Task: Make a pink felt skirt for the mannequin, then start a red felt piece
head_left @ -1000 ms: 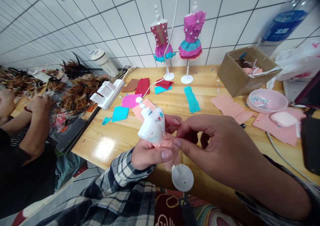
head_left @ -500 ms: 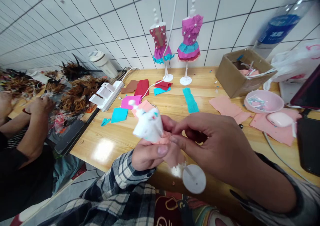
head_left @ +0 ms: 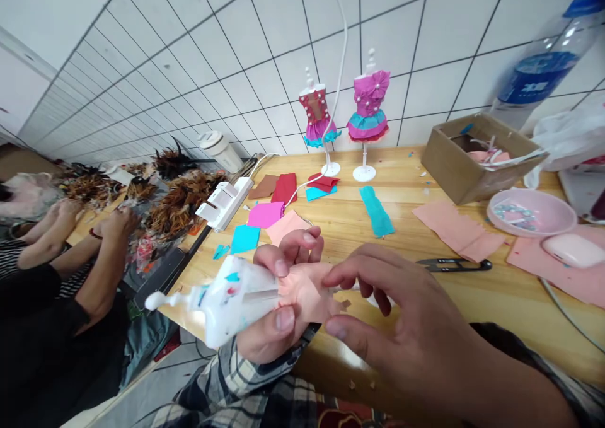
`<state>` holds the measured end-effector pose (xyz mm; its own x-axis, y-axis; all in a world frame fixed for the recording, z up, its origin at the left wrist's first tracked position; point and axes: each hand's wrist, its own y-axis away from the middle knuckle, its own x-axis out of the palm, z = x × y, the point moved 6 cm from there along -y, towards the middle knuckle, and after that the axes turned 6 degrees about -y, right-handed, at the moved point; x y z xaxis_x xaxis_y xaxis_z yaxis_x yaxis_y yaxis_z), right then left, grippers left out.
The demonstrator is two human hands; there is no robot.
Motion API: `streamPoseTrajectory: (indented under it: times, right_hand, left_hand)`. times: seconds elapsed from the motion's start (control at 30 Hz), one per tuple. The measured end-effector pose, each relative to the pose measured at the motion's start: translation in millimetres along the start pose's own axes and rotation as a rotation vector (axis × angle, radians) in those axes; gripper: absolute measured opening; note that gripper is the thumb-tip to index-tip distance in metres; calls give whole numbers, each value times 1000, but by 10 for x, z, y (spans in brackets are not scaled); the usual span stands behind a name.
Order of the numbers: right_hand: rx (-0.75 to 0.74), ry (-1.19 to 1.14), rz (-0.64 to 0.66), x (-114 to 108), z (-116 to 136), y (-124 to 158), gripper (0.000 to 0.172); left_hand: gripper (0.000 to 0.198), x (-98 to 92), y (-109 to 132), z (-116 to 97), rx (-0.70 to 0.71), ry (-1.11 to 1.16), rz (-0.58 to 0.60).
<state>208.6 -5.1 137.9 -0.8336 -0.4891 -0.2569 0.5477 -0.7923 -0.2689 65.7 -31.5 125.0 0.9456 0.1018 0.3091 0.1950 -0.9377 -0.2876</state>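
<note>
My left hand is closed around the waist of a small white dress-form mannequin, which lies tilted with its neck knob toward the left. A clear strip runs down its bodice, and bits of coloured paper stick to it. Gathered peach crepe paper wraps the form below the waist as a skirt. Beside the skirt's far edge is my right hand, its thumb and fingers spread apart, fingertips at the paper. The mannequin's stand is mostly hidden behind the right hand.
Two dressed mannequins stand by the tiled wall. Black thread snips, peach paper pieces, a pink bowl and a cardboard box lie rightward. A power strip is left, near co-workers handling brown feathers.
The mannequin has tipped further over to the left, its top nearer me. My right fingers have parted from their pinch at the waist and moved down to the skirt's edge.
</note>
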Motion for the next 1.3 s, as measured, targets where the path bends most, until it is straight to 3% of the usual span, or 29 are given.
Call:
streamPoseTrajectory:
  times: [0.2, 0.33, 0.5, 0.6, 0.87, 1.3]
  right_hand:
    - [127, -119, -60, 11, -86, -29, 11]
    - [85, -142, -92, -4, -59, -22, 6]
    - [-77, -2, -143, -75, 41, 29, 8]
    - [-72, 84, -141, -98, 62, 30, 9]
    - [-64, 271, -87, -137, 163, 48, 10]
    - [82, 209, -16, -144, 43, -24, 9]
  left_hand:
    - [32, 86, 30, 86, -38, 59, 185]
    - [37, 153, 31, 163, -45, 92, 233]
    - [48, 219, 49, 272, -186, 138, 266]
    - [53, 281, 84, 330, -272, 173, 306]
    - [42, 376, 172, 364, -401, 212, 434]
    - [53, 432, 217, 384, -459, 257, 385]
